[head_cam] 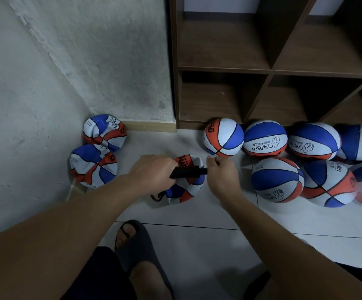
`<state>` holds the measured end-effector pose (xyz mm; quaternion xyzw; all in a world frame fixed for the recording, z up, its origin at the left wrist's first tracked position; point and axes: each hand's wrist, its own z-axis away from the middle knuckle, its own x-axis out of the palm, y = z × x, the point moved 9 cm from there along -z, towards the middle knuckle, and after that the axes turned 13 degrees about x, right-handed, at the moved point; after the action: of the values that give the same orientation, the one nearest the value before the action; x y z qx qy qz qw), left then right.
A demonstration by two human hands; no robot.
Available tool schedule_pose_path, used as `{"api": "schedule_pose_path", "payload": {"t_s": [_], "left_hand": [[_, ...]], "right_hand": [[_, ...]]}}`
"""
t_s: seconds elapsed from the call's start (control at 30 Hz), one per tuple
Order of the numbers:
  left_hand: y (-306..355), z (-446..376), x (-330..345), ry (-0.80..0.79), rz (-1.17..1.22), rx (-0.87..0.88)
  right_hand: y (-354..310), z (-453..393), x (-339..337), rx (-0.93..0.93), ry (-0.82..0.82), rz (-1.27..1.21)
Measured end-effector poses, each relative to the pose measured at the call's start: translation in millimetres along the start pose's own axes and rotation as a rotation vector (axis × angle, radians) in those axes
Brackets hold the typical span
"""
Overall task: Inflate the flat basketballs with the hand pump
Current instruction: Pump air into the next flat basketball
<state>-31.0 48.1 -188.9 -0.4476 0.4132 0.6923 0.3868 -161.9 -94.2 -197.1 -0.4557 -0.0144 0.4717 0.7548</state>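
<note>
1. Several inflated basketballs [264, 138] lie along the foot of the brown shelf unit [273, 68], right of the flat ball.
2. Flat basketball [188, 182] on floor tiles, left of the shelf's base; two more crumpled ones [93, 165] beyond, against the wall.
3. Left hand [152, 169] grips black hand pump [186, 172] over the flat ball.
4. Right hand [221, 169], fingers curled, pinches at the pump's end.

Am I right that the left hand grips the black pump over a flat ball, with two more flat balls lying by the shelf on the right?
Not quite. The left hand does grip the black pump over a flat ball, but the two other flat balls lie by the wall on the left. The balls by the shelf look inflated, as the head view shows.
</note>
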Motion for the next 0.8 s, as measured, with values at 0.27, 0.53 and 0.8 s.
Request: {"api": "schedule_pose_path", "payload": {"t_s": [0.27, 0.53, 0.8], "left_hand": [[-13.1, 5.3, -2.0, -0.005, -0.005, -0.046], [3.7, -1.0, 4.9, -0.021, 0.014, -0.039], [10.2, -2.1, 9.8, -0.038, 0.011, 0.012]], "right_hand": [[12.2, -41.0, -73.6, 0.091, 0.160, -0.138], [6.1, -1.8, -19.2, -0.072, 0.215, -0.077], [16.1, -6.1, 18.6, -0.039, 0.036, -0.017]]}}
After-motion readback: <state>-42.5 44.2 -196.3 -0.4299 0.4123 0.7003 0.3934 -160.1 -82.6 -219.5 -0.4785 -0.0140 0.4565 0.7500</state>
